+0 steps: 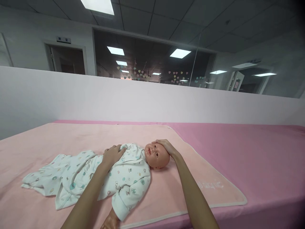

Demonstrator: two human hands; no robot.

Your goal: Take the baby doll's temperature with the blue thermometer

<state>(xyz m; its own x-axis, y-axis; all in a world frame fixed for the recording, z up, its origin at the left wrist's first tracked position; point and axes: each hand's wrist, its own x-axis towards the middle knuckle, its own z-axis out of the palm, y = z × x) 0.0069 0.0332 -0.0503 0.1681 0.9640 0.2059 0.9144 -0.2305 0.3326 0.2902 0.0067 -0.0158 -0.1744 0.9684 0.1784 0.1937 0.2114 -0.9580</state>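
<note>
A baby doll lies on its back on a light pink blanket (166,133), its bare head (156,156) to the right. It wears a white printed romper (128,178) whose legs trail limply to the left. My left hand (113,154) rests flat on the doll's chest, fingers stretched out over the cloth. My right hand (165,145) cups the top of the doll's head, fingers curved over the forehead. One doll hand (111,221) pokes out of a sleeve at the bottom edge.
The blanket lies on a darker pink sheet (250,152) that covers a wide bed or table. A white partition wall (152,101) runs along the far side. Behind it are glass panels and doors of an office room.
</note>
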